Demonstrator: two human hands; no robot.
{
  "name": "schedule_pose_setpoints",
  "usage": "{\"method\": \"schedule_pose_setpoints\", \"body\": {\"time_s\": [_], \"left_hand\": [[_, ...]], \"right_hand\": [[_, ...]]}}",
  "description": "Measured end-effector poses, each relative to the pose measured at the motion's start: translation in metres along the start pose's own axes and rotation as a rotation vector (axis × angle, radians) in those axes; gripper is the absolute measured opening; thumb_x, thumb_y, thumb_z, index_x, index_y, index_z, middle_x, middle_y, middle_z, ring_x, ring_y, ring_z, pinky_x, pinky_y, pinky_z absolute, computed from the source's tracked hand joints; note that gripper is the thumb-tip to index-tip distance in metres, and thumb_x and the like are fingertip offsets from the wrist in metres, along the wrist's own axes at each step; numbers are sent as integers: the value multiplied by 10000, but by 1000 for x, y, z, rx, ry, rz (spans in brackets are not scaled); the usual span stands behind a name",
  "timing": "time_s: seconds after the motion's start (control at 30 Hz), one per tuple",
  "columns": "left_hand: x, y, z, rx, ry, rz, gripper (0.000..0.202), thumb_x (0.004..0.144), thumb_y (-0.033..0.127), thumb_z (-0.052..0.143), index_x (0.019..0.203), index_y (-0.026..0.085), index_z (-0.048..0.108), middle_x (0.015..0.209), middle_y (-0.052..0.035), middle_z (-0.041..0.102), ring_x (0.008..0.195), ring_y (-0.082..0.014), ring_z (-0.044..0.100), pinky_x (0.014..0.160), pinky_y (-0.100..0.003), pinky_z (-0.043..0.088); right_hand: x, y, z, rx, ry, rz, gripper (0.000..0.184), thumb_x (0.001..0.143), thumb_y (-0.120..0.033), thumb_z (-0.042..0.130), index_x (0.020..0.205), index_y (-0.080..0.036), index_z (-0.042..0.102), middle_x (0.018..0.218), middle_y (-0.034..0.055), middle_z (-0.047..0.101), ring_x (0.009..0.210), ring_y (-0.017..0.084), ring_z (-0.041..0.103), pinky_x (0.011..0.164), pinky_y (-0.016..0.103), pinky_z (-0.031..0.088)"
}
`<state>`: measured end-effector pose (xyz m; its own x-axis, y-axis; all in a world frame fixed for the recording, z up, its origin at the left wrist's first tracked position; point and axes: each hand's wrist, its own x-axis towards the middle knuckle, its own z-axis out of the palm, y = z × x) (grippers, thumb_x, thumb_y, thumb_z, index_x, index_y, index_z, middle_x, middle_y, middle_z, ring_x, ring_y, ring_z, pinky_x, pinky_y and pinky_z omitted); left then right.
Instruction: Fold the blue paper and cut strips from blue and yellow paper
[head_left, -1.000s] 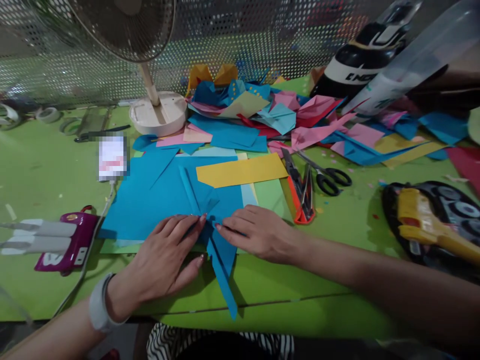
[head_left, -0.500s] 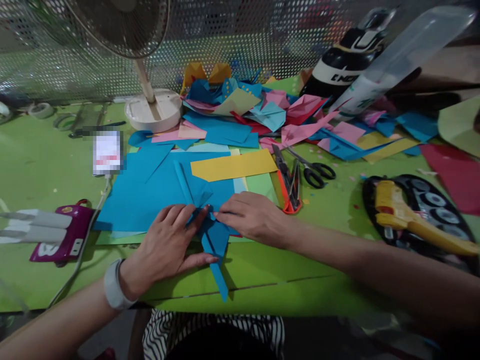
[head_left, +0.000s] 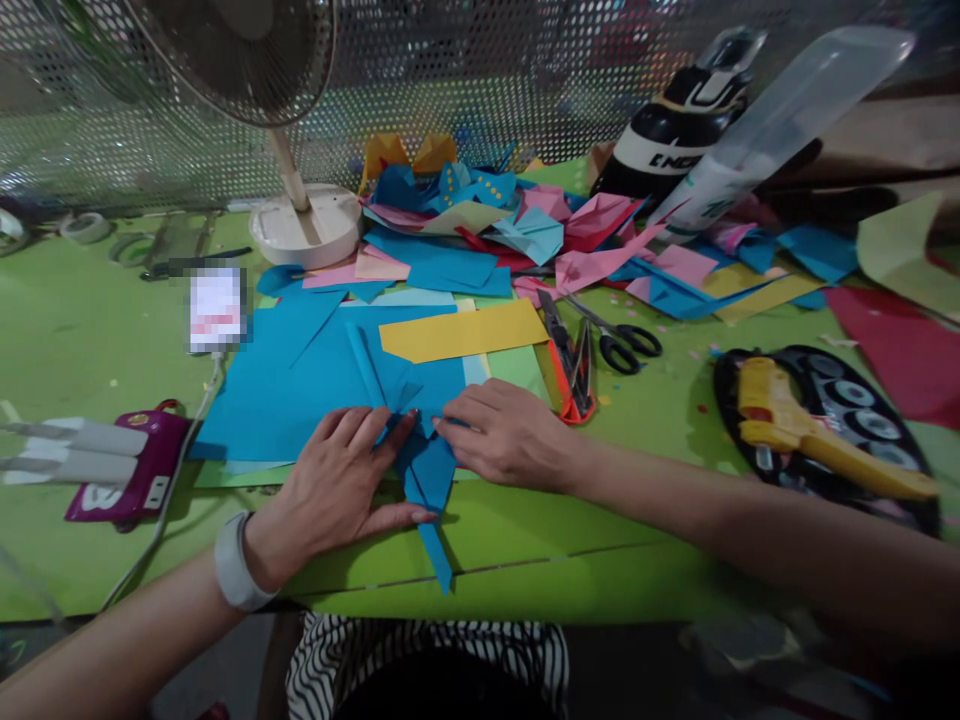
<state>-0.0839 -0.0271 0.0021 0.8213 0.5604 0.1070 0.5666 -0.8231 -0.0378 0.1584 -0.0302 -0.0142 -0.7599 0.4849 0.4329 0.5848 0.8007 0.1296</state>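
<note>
A folded blue paper piece [head_left: 429,480] with a long pointed tail lies on the green table [head_left: 525,560], partly on a large blue sheet [head_left: 300,385]. My left hand [head_left: 337,490] lies flat on the piece's left side, fingers stretched out and pressing it down, the thumb along its lower edge. My right hand [head_left: 502,435] rests on its right side, fingers flat and together, fingertips pressing a fold near the middle. The fingertips of both hands almost meet. A pale band sits on my left wrist.
A yellow paper strip [head_left: 465,332], scissors [head_left: 619,340] and an orange cutter [head_left: 574,375] lie just beyond my hands. Behind them is a heap of coloured paper [head_left: 540,235] and a fan base [head_left: 307,225]. A yellow glue gun [head_left: 802,430] lies right, a purple device [head_left: 127,475] left.
The view has shifted slightly. My left thumb has slid along the blue piece's lower edge and my right hand has crept a little toward the fold. Both hands stay pressed on the paper.
</note>
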Motion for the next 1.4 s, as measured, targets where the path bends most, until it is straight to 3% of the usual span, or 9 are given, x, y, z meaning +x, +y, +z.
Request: {"method": "schedule_pose_setpoints", "body": {"time_s": [0.17,0.3,0.9,0.97,1.03,1.1,1.17,1.27,1.4], "left_hand": [[0,0,1,-6,9,-7,874,815,788,279,1409,162,413,1177,-145,557,1066,-307,513,929,-451,396],[0,-1,2,5,10,-4,883,808,789,306,1393,141,436,1183,-160,555,1076,-319,509,927,-456,395],[2,-1,-1,8,11,-5,804,832,764,315,1351,172,479,1187,-142,555,1051,-298,507,913,-448,410],[2,-1,-1,13,16,1,820,825,770,316,1354,165,476,1184,-146,557,1038,-296,514,906,-441,408],[2,-1,-1,15,20,4,839,820,775,316,1358,150,473,1181,-154,556,1033,-304,516,898,-446,409],[2,-1,-1,15,25,1,843,818,777,313,1359,151,473,1184,-156,554,1042,-311,511,894,-453,410],[2,-1,-1,15,25,-2,834,821,772,312,1360,157,474,1195,-155,549,1056,-311,505,895,-452,410],[2,-2,0,18,19,4,825,826,767,316,1365,162,474,1214,-155,541,1064,-307,500,898,-444,406],[2,-2,0,34,2,2,827,825,772,307,1372,174,471,1234,-150,533,1072,-301,497,909,-436,395]], "right_hand": [[-1,-6,2,75,54,87,280,907,-269,517,1080,-91,649,927,109,646,827,216,533,669,352,381],[-1,-8,3,69,62,45,317,921,-302,502,1101,-84,647,960,114,661,844,219,540,699,369,392],[-3,-10,-3,154,-34,65,327,931,-311,481,1105,-92,651,1007,132,655,900,244,561,731,391,421],[5,-9,-11,244,-32,198,285,923,-304,487,1029,-117,674,974,125,663,873,232,582,725,374,433],[18,-5,-17,407,-93,481,242,911,-307,504,857,-145,674,856,94,670,775,195,608,663,322,437],[33,3,-21,692,-339,783,288,899,-340,533,685,-161,602,670,36,650,589,141,602,548,261,405],[45,11,-20,1030,-631,943,346,904,-352,538,612,-165,534,555,3,623,457,112,580,467,230,363],[55,21,-15,1252,-772,1044,338,888,-328,585,603,-156,523,518,-5,627,407,96,574,418,203,312],[59,25,-11,1215,-818,1059,348,862,-318,635,579,-140,539,500,-5,634,414,78,580,414,188,285]]}}
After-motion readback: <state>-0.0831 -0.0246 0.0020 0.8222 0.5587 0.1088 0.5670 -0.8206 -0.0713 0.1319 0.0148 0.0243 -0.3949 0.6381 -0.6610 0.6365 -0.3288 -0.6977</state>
